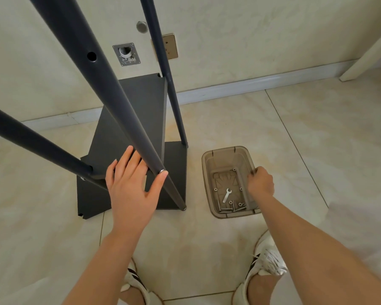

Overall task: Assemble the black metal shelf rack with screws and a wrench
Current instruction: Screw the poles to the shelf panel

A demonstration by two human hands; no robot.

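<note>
Black rack (141, 119) standing on the floor, not finished, with long poles going up and flat black shelves at the bottom. Left hand (130, 186) spread flat against the near pole (110, 102), fingers wide, thumb touching a silver screw head on that pole. Holding nothing. Right hand (261, 181) closed over the far edge of the brown tub (209, 179), just right of the rack.

Wrench (226, 194) and screws (226, 209) lying loose inside the tub.

Could tip over! Tall poles, loose shelves leaning, only one flat hand steadying it. A hard push or a let-go may bring the rack down. A tug on the tub may spill the small screws and send them rolling.

Smooth, shiny cream tiles (273, 128) under the rack, likely slippery. Pale wall (251, 40) behind the rack, with a socket (171, 46) and a white strip at the bottom. White shoes (266, 260) near the tub.
</note>
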